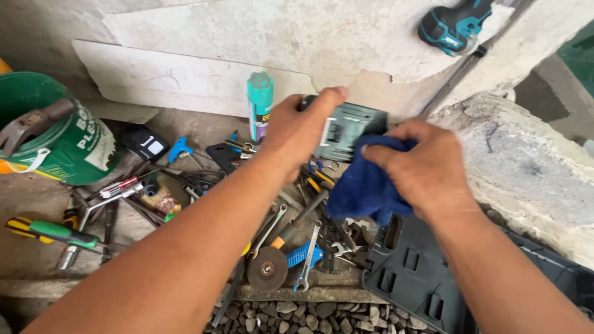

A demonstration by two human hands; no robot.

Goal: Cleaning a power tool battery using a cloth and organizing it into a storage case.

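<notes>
Head view, centre of frame: left hand (299,127) gripping a dark green battery (348,130), right hand (427,170) closed on a blue rag (365,188), pressed against it. Best wiped with the battery held steady, rag worked along each face. Battery's underside hidden; tools (278,241) below overlapped, hard to separate; case (421,272) cut off lower right.

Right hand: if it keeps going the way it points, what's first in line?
The right hand, gripping a blue cloth, points left; first in line is the dark green box-shaped device held by the left hand. Depth is unclear.
</notes>
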